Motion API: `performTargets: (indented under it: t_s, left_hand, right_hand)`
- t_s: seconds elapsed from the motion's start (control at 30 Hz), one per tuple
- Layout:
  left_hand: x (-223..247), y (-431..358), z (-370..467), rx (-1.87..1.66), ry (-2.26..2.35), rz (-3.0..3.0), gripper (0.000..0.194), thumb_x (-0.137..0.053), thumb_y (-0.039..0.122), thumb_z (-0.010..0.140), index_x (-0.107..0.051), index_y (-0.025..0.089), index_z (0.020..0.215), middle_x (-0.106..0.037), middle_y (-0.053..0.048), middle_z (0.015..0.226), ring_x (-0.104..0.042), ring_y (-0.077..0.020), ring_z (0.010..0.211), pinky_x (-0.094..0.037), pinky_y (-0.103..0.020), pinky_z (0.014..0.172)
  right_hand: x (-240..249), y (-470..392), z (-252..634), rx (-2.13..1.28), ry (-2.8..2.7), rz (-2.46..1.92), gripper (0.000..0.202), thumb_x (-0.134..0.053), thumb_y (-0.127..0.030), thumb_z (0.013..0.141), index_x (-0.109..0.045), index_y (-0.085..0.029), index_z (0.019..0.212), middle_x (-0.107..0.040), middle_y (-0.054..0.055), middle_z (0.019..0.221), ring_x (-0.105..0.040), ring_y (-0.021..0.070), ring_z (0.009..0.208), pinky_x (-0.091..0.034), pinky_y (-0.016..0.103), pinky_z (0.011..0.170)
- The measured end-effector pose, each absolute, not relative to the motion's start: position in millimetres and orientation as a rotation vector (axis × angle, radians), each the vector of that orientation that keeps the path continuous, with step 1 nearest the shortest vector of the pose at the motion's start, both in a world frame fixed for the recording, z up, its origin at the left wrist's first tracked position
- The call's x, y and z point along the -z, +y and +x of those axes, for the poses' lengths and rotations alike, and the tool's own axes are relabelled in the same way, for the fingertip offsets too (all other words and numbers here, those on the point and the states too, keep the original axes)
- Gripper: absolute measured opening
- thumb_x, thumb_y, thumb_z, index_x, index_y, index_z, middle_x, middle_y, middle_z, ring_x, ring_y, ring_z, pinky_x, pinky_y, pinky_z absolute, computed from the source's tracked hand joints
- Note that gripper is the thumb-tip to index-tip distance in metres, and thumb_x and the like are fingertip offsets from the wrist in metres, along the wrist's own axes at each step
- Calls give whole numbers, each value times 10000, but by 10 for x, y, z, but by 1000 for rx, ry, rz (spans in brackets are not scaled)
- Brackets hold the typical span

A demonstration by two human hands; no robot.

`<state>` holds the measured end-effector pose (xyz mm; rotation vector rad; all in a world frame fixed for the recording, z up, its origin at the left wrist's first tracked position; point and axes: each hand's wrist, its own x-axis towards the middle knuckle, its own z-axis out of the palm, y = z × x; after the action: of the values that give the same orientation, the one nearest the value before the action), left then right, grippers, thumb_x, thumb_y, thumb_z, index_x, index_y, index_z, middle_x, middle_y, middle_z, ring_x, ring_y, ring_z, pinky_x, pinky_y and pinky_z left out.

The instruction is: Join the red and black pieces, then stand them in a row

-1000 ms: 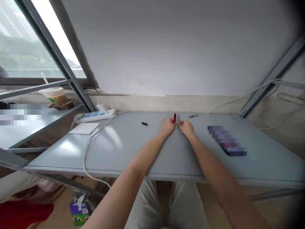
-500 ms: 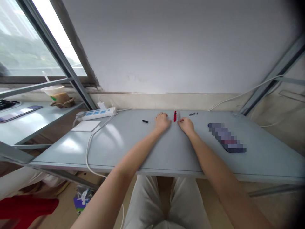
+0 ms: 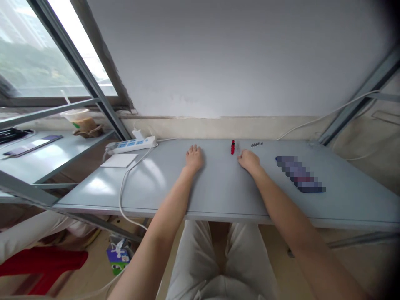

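My left hand (image 3: 194,158) rests on the grey desk with its fingers curled down; what lies under them is hidden. To the right, my right hand (image 3: 250,160) is closed in a pinch at the near end of a small clear piece (image 3: 238,147), which is faint against the desk. Just left of that piece lies a small red item (image 3: 233,147) with a black part. Several tiny dark pieces (image 3: 256,144) form a short row behind my right hand.
The desk (image 3: 218,196) also bears a phone (image 3: 300,174) on the right and a white power strip (image 3: 134,144), a white flat box (image 3: 118,161) and a loose cable (image 3: 122,196) on the left. A drink cup (image 3: 81,120) stands on the neighbouring desk.
My left hand has moved left, over the spot where a small black item lay; that item is now hidden. My right hand stays by the clear piece. The view has shifted slightly.
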<state>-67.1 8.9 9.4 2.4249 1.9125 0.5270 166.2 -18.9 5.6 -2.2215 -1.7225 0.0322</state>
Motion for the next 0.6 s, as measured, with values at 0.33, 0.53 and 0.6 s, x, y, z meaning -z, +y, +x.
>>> performTargets:
  t_s: [0.33, 0.53, 0.6]
  left_hand:
    - [-17, 240, -780, -648, 1826, 2342, 278, -403, 37, 747, -630, 138, 872, -609, -147, 964, -546, -208, 921, -392, -314, 824]
    - [5, 267, -774, -779, 1771, 2288, 202, -445, 87, 771, -626, 158, 824, -593, -119, 936, -537, -189, 885, -391, -305, 811]
    - [-19, 237, -715, -864, 1659, 2257, 182, -460, 106, 779, -622, 167, 835, -592, -100, 942, -535, -173, 882, -393, -294, 817]
  right_hand:
    - [-139, -240, 1459, -69, -1861, -2043, 257, -424, -310, 830, -632, -170, 776, -637, 132, 785, -588, 215, 727, -398, 294, 624]
    - [-150, -237, 1434, -72, -1836, -1978, 254, -412, -322, 836, -597, -180, 735, -627, 108, 743, -562, 198, 691, -376, 282, 609]
    - [-144, -227, 1423, -93, -1826, -1913, 232, -410, -314, 839, -590, -178, 785, -627, 96, 755, -559, 188, 698, -375, 273, 621]
